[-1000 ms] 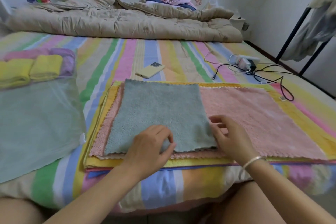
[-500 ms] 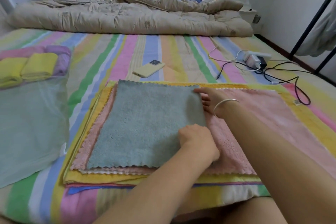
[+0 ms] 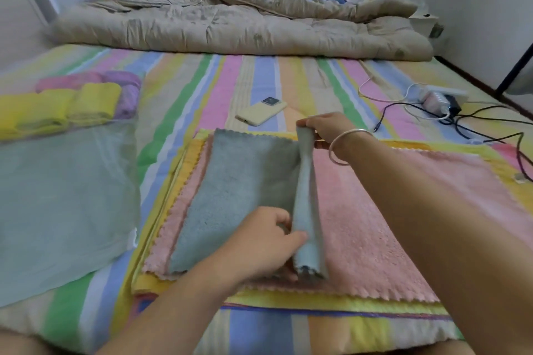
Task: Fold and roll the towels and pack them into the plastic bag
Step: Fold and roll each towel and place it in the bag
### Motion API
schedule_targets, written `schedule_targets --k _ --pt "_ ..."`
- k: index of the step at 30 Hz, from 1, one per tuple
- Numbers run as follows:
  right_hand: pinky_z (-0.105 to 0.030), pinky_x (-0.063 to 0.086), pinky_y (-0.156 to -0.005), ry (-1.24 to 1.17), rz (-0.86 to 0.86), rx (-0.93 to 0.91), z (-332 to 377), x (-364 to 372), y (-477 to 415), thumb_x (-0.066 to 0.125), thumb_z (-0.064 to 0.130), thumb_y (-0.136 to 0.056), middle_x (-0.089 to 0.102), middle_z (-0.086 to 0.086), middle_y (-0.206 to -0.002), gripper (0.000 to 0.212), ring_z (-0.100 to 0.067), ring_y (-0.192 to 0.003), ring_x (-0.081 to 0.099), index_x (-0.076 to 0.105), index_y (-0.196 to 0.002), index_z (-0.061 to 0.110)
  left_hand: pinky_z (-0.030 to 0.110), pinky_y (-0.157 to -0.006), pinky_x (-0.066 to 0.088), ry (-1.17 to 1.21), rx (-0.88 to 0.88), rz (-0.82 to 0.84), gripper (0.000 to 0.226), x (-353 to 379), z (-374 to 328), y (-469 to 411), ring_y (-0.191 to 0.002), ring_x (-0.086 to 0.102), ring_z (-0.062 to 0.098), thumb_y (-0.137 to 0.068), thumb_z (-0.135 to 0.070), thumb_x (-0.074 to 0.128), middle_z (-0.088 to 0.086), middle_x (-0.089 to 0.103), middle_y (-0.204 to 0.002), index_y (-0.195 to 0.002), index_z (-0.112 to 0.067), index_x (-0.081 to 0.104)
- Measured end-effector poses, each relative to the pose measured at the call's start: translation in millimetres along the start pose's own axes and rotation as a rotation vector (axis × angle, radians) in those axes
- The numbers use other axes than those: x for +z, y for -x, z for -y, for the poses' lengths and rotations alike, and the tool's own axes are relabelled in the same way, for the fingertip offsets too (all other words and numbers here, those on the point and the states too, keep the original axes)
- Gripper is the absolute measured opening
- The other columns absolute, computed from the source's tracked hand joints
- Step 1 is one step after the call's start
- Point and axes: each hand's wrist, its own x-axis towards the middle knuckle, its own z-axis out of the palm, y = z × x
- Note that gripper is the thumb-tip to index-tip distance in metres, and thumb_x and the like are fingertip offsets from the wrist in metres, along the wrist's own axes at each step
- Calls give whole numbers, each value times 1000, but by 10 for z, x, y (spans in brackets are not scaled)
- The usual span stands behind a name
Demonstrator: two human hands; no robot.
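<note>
A grey-blue towel [image 3: 239, 190] lies folded on a stack of flat towels, a pink towel [image 3: 375, 219] uppermost and yellow ones under it. The grey-blue towel's right edge is lifted into a standing fold. My left hand [image 3: 265, 242] pinches that fold at its near end. My right hand [image 3: 328, 128], a bangle on the wrist, pinches its far end. At the left lies a clear plastic bag [image 3: 63, 193] holding rolled yellow towels [image 3: 57, 108] and a purple one [image 3: 127, 89] at its far end.
A cream phone [image 3: 261, 114] rests on the striped sheet just beyond the stack. A power strip with tangled cables [image 3: 444, 104] sits at the right. A beige quilt [image 3: 230, 29] and a pile of clothes fill the far end of the bed.
Both hands went from pressing the towel flat to its right edge, and have now lifted that edge up and leftward into a fold.
</note>
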Motion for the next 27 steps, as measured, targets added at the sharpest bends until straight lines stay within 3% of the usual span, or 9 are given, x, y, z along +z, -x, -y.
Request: schedule_targets --k 2,5,9,11,14,18,21,23,27 --pt "-30 51 -63 68 10 -41 102 264 -41 65 9 -85 61 -11 -80 18 -21 -65 53 72 -99 1 18 -35 46 188 -48 -23 16 -201 137 127 -35 56 7 -96 -7 55 -5 52 -39 -80 -7 52" --pt "-29 49 -61 147 38 -64 219 667 -110 65 6 -82 60 -5 -74 12 -18 -62 53 73 -91 6 27 -44 56 232 -35 -121 19 -499 404 202 -37 56 10 -95 -7 56 -3 54 -41 -77 -8 51" --pt "-39 56 -83 287 70 -58 274 1218 -213 67 14 -78 69 -10 -95 22 -28 -87 66 71 -99 12 50 -63 59 81 -3 -278 17 -801 808 212 -47 63 21 -90 -14 65 1 64 -50 -75 -9 59" --pt "-34 56 -78 381 15 -93 260 1447 -218 62 16 -80 67 -6 -89 22 -26 -82 63 71 -100 9 50 -67 57 -7 5 -315 16 -891 917 220 -59 69 25 -85 -26 67 3 71 -60 -78 -12 63" --pt "-28 47 -70 425 -49 -107 214 1663 -205 57 15 -81 60 -3 -83 17 -24 -78 58 68 -95 16 48 -68 55 -75 22 -338 15 -942 1010 229 -62 69 19 -85 -31 65 -2 71 -63 -77 -18 62" --pt "-30 52 -82 400 -62 -92 224 1757 -184 58 19 -82 65 2 -97 30 -25 -92 64 69 -111 17 45 -69 54 -94 42 -365 10 -966 1064 237 -61 68 15 -89 -24 62 1 71 -66 -79 -19 62" --pt "-40 56 -85 323 -14 -94 216 1775 -185 60 16 -80 67 2 -116 26 -28 -98 67 73 -102 16 47 -72 54 -76 35 -368 9 -982 1097 251 -63 68 16 -90 -23 59 2 72 -68 -82 -19 61" --pt "-40 55 -86 274 24 -94 219 1770 -141 57 14 -79 64 -2 -123 34 -27 -98 67 70 -109 18 47 -69 56 -30 11 -354 6 -980 1108 259 -60 68 17 -91 -22 57 2 72 -70 -87 -19 60" --pt "-35 47 -97 349 19 -282 201 1636 43 43 5 -86 59 5 -125 49 -16 -109 59 60 -127 26 44 -67 56 -111 39 -456 14 -930 1093 268 -58 67 14 -91 -31 56 -5 70 -71 -104 -30 50"
